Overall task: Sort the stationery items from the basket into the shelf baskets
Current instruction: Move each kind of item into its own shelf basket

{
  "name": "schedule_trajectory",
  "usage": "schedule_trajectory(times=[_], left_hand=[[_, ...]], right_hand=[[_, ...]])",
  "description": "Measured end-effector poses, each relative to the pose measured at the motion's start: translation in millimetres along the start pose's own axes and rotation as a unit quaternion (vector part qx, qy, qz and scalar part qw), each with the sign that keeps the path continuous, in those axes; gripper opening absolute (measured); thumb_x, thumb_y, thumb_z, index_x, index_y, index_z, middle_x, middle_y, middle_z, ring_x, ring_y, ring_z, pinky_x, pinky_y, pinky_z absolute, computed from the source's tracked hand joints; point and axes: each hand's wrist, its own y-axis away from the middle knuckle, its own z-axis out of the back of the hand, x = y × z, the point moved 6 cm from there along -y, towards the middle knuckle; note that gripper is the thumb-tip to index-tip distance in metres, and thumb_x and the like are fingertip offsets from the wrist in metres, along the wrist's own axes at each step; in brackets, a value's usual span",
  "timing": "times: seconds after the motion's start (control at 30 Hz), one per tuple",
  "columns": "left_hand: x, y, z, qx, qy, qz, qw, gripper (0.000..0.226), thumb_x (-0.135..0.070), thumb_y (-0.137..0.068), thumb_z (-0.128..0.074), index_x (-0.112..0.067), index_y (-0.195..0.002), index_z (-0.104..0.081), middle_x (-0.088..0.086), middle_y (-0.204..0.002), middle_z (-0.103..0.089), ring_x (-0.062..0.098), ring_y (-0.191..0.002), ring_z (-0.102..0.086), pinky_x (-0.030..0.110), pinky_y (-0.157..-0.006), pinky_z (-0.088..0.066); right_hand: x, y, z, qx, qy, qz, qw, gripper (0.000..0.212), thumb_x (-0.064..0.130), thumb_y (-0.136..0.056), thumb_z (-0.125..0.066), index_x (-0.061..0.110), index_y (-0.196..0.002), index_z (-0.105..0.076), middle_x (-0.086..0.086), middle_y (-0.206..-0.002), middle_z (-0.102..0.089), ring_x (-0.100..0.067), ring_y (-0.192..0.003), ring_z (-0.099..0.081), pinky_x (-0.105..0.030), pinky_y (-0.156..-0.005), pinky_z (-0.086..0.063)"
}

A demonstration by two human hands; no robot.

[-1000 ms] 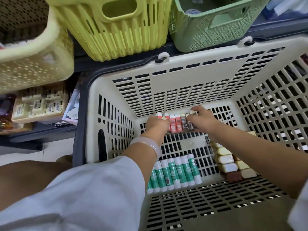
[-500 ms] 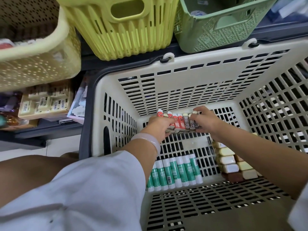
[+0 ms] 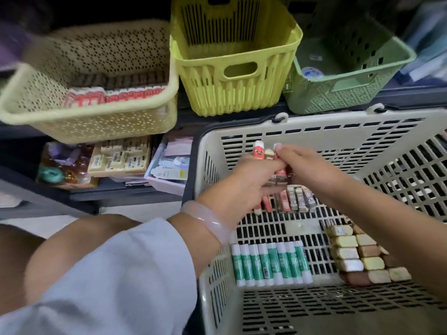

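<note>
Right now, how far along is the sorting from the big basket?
Done: the cream shelf basket already holds rows of red and brown packs. In hand: the left hand and right hand grip a bundle of lead tubes above the big basket. Left: more tubes, glue sticks and erasers inside it.

Both hands meet near the middle of the scene, fingers curled and pinching together. The left hand (image 3: 249, 180) reaches from a white sleeve (image 3: 116, 274), the right hand (image 3: 307, 170) from the near right.
</note>
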Motion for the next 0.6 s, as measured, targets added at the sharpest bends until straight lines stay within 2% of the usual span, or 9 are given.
schedule_trajectory(times=[0.07, 0.17, 0.27, 0.37, 0.5, 0.6], left_hand=[[-24.7, 22.5, 15.5, 0.033, 0.013, -0.036, 0.999, 0.009, 0.0, -0.084, -0.06, -0.009, -0.087, -0.06, 0.007, -0.078, -0.066, 0.017, -0.07, -0.065, 0.031, -0.061, -0.058], [-60.5, 56.8, 48.3, 0.061, 0.021, -0.076, 0.995, 0.009, 0.001, -0.084, -0.06, -0.006, -0.088, -0.062, 0.011, -0.079, -0.069, 0.022, -0.072, -0.068, 0.037, -0.064, -0.059], [-92.1, 83.3, 84.6, 0.059, 0.012, -0.121, 0.991, 0.008, 0.001, -0.083, -0.059, -0.003, -0.089, -0.063, 0.013, -0.077, -0.071, 0.025, -0.072, -0.07, 0.039, -0.068, -0.059], [-120.0, 100.3, 124.6, 0.03, 0.042, -0.157, 0.986, 0.008, 0.001, -0.081, -0.059, -0.002, -0.086, -0.064, 0.013, -0.076, -0.071, 0.025, -0.072, -0.071, 0.037, -0.063, -0.059], [-153.0, 111.3, 183.9, -0.009, 0.103, -0.192, 0.976, 0.025, -0.004, -0.066, -0.066, -0.001, -0.091, -0.064, 0.016, -0.086, -0.072, 0.026, -0.077, -0.071, 0.037, -0.061, -0.059], [-170.1, 111.0, 223.3, -0.052, 0.143, -0.209, 0.966, 0.004, -0.002, -0.083, -0.058, -0.001, -0.085, -0.061, 0.015, -0.077, -0.071, 0.023, -0.065, -0.07, 0.036, -0.059, -0.059]], right_hand=[[32.0, 4.9, -7.2, 0.01, 0.016, 0.044, 0.999, 0.037, 0.037, -0.097, -0.04, 0.011, -0.101, -0.066, -0.007, -0.101, -0.07, -0.017, -0.097, -0.064, -0.035, -0.093, -0.049], [83.4, 12.5, -27.7, 0.037, 0.034, 0.108, 0.993, 0.032, 0.036, -0.095, -0.045, 0.016, -0.093, -0.069, -0.002, -0.086, -0.071, -0.006, -0.078, -0.065, -0.018, -0.068, -0.053], [130.8, 12.4, -56.1, 0.051, 0.051, 0.166, 0.984, 0.029, 0.033, -0.094, -0.049, 0.019, -0.078, -0.068, 0.002, -0.074, -0.067, -0.007, -0.069, -0.061, -0.017, -0.064, -0.05], [173.8, 1.4, -90.8, 0.038, 0.073, 0.218, 0.972, 0.028, 0.029, -0.094, -0.05, 0.02, -0.072, -0.064, 0.001, -0.067, -0.061, -0.009, -0.061, -0.056, -0.02, -0.06, -0.05], [220.9, -24.5, -134.1, 0.04, 0.039, 0.263, 0.963, 0.026, 0.02, -0.095, -0.05, 0.007, -0.079, -0.066, 0.0, -0.065, -0.059, -0.007, -0.057, -0.055, -0.015, -0.052, -0.049], [242.3, -51.2, -166.7, 0.082, 0.001, 0.234, 0.969, 0.025, 0.019, -0.096, -0.047, 0.003, -0.086, -0.063, -0.01, -0.077, -0.06, -0.011, -0.063, -0.056, -0.012, -0.057, -0.051]])
